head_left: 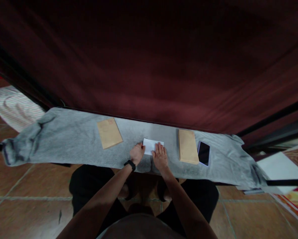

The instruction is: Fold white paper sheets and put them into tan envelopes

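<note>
A white sheet of paper (150, 143) lies on the grey cloth (71, 139) in front of me. My left hand (137, 152) is closed at the paper's left edge, its fingers curled and thumb against the sheet. My right hand (160, 157) rests flat on the right part of the paper, fingers stretched out. To the left lies a flat brown envelope (110, 133), apart from both hands. On the right is a thicker stack of brown envelopes (188, 146), also untouched.
A dark phone (204, 153) lies right of the stack. Behind the narrow cloth-covered surface hangs a dark red curtain (149, 83). Striped fabric (18, 106) is at the far left, and a white board (282, 169) at the far right. My knees are below the front edge.
</note>
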`<act>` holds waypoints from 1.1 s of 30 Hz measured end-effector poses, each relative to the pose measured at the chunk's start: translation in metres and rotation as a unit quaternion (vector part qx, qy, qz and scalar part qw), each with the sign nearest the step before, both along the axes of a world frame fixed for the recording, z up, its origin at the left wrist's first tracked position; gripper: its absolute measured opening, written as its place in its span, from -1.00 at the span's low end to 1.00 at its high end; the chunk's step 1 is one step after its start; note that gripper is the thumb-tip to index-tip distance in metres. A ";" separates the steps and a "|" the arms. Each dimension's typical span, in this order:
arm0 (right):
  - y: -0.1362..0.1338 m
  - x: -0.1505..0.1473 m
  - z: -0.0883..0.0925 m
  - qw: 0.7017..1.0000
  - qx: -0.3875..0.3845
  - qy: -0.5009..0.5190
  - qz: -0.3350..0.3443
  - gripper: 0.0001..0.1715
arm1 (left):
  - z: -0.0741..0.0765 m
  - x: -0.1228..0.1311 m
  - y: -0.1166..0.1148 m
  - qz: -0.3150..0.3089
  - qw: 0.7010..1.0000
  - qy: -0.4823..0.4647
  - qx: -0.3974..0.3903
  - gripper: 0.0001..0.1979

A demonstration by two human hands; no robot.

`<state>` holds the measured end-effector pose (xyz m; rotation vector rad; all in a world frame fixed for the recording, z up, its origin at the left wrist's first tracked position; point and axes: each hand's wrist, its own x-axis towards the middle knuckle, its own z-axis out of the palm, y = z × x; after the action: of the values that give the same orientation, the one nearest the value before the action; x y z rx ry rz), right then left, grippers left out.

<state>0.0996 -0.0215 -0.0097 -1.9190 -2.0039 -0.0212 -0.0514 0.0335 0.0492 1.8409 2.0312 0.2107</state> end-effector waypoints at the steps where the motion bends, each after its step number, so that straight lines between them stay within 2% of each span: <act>1: 0.000 0.000 0.000 1.000 -0.009 -0.002 -0.001 -0.36 | 0.000 0.000 -0.002 -0.002 1.000 0.000 0.010 -0.69; 4: 0.000 0.001 0.002 1.000 -0.028 -0.001 -0.005 -0.35 | -0.005 0.009 -0.008 -0.054 0.996 -0.005 0.070 -0.62; 7: -0.001 0.001 0.003 0.999 -0.035 0.004 -0.001 -0.35 | -0.017 0.026 -0.016 -0.192 0.971 -0.019 0.141 -0.52; 9: -0.002 0.002 0.002 0.999 -0.040 0.001 0.005 -0.33 | -0.026 0.038 -0.020 -0.239 0.960 -0.012 0.145 -0.46; 12: -0.002 0.003 0.000 0.999 -0.044 -0.007 0.003 -0.31 | -0.038 0.042 -0.021 -0.237 0.962 0.008 0.136 -0.40; 16: 0.000 0.004 -0.004 1.000 -0.026 -0.007 0.001 -0.37 | -0.044 0.027 -0.015 -0.220 0.964 0.030 0.146 -0.38; 21: 0.000 0.018 -0.007 1.000 -0.009 -0.015 -0.014 -0.38 | -0.045 0.007 -0.010 -0.210 0.966 0.047 0.144 -0.38; 28: -0.003 0.048 0.002 0.999 -0.004 -0.030 -0.020 -0.41 | -0.042 0.007 -0.012 -0.206 0.967 0.050 0.143 -0.26; 31: -0.002 0.038 0.007 0.999 0.010 -0.011 -0.048 -0.40 | -0.041 0.007 -0.012 -0.204 0.968 0.052 0.137 -0.25; 33: -0.002 0.022 0.009 0.999 0.012 0.002 -0.032 -0.38 | -0.041 0.006 -0.012 -0.206 0.968 0.057 0.135 -0.26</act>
<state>0.1218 -0.0232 -0.0012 -1.9659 -1.9316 -0.0576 -0.0452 0.0217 0.0079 2.4458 1.7015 0.2794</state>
